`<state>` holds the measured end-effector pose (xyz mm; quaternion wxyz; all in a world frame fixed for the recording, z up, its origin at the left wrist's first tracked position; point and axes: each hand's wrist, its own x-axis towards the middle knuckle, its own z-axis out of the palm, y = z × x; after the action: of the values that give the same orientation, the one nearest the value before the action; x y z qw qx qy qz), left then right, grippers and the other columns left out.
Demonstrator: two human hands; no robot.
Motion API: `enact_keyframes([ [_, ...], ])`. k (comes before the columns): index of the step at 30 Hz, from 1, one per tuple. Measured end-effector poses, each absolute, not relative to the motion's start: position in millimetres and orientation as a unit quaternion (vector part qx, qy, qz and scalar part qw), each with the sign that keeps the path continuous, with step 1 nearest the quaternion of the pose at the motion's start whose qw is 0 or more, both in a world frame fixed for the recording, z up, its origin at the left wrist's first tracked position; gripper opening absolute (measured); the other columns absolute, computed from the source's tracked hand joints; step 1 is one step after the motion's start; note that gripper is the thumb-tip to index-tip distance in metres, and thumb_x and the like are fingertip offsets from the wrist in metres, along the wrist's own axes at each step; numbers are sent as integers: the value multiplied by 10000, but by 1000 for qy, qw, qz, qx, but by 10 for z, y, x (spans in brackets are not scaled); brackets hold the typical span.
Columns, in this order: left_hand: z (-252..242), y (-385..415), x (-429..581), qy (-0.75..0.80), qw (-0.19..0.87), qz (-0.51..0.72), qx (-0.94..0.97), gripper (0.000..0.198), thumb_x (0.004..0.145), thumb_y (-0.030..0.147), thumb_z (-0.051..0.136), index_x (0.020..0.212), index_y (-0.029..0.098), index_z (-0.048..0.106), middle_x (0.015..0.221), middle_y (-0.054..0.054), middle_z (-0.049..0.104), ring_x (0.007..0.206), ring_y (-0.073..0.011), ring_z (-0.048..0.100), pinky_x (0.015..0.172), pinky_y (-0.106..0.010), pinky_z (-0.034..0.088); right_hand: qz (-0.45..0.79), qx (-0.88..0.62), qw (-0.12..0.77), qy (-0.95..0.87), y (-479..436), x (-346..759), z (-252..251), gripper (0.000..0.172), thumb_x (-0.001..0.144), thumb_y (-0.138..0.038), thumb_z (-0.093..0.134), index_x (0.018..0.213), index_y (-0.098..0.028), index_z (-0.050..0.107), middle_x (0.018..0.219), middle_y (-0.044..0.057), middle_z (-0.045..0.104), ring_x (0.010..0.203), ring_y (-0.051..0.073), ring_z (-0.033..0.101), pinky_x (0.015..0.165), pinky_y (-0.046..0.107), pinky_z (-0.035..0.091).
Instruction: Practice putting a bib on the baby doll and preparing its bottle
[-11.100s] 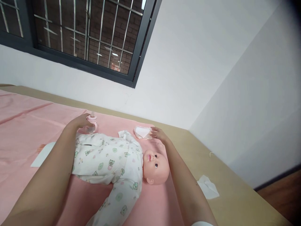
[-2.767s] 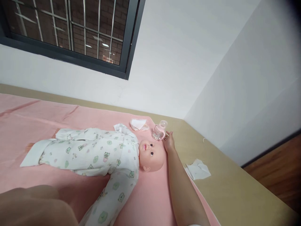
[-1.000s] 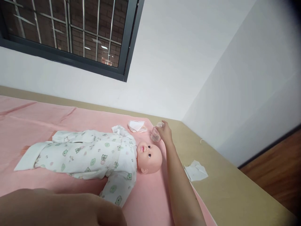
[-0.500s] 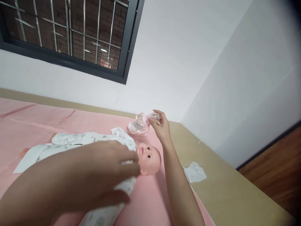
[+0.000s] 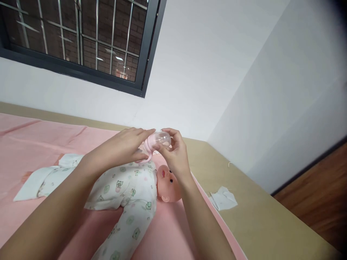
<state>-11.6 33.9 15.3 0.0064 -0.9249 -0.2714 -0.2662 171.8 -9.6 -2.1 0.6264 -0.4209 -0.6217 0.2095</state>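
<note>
Both of my hands are on a clear baby bottle (image 5: 162,138) with a pink collar and pink handles, tilted over the chest of a baby doll (image 5: 168,186). My left hand (image 5: 131,146) is closed round the bottle's body, which its fingers largely hide. With fingertips and thumb, my right hand (image 5: 175,151) grips the clear domed cap end. The doll lies on its back, dressed in a white suit (image 5: 135,191) with green animal prints. My right wrist hides part of its head.
Beneath the doll spreads a pink sheet (image 5: 168,231) on a tan surface (image 5: 244,213). To the right lies a crumpled white cloth (image 5: 223,198). A white wall (image 5: 189,72) and a barred window (image 5: 81,39) stand behind.
My left hand has moved up and away from over the doll's chest to take hold of the bottle. My right hand has brought the bottle slightly left and nearer.
</note>
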Motion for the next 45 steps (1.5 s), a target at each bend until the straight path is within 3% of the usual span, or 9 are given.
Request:
enact_keyframes([
  [3,190,337,-74,-261,10,-263,-929,356,764,186,531,1119,192,555,1000,-43,649,909,-225,586,784,-311,408,219,-410,625,-628,-112,1676,-38,533,651,-494,787,1079,-259,573,1065,30,606,953,168,599,764,290,550],
  [5,215,344,-69,-256,19,-258,-931,316,718,152,522,1029,186,567,914,-32,646,823,-212,585,735,-301,397,222,-410,620,-631,-126,1667,-36,525,679,-505,765,1102,-259,575,1054,30,617,952,168,602,771,294,550],
  [9,242,364,-92,-251,41,-252,-934,384,673,137,517,1050,202,558,923,-22,650,817,-215,578,760,-319,391,228,-415,612,-634,-162,1670,-1,480,702,-491,753,1089,-255,596,1021,24,640,937,167,614,769,297,549],
  [14,273,360,-124,-270,75,-233,-931,381,603,119,518,969,208,569,782,-1,616,714,-199,545,749,-324,389,253,-411,597,-640,-194,1675,38,440,692,-468,766,1049,-249,631,1035,31,658,961,183,619,749,306,558],
  [21,272,373,-158,-250,117,-243,-930,274,646,146,555,914,205,564,705,4,563,657,-186,502,747,-330,382,275,-405,577,-654,-204,1716,56,453,693,-464,770,1073,-251,643,1117,42,648,1001,192,616,786,322,558],
  [31,248,404,-154,-242,90,-245,-935,249,655,171,532,900,208,554,736,8,581,695,-185,520,784,-333,371,268,-416,573,-653,-188,1717,50,447,703,-479,758,1056,-249,608,1040,31,653,938,171,623,772,308,549],
  [40,209,470,-120,-253,73,-252,-931,370,644,185,497,1006,216,570,853,-4,636,812,-208,582,836,-348,369,260,-417,586,-645,-146,1713,26,437,711,-481,748,1053,-254,597,1061,28,643,950,168,613,787,301,536],
  [45,245,493,-174,-281,86,-236,-926,207,642,197,493,845,198,533,752,1,608,697,-198,561,777,-339,368,196,-410,644,-615,-125,1855,43,425,759,-500,695,1090,-265,569,1119,38,629,1010,177,612,858,329,525],
])
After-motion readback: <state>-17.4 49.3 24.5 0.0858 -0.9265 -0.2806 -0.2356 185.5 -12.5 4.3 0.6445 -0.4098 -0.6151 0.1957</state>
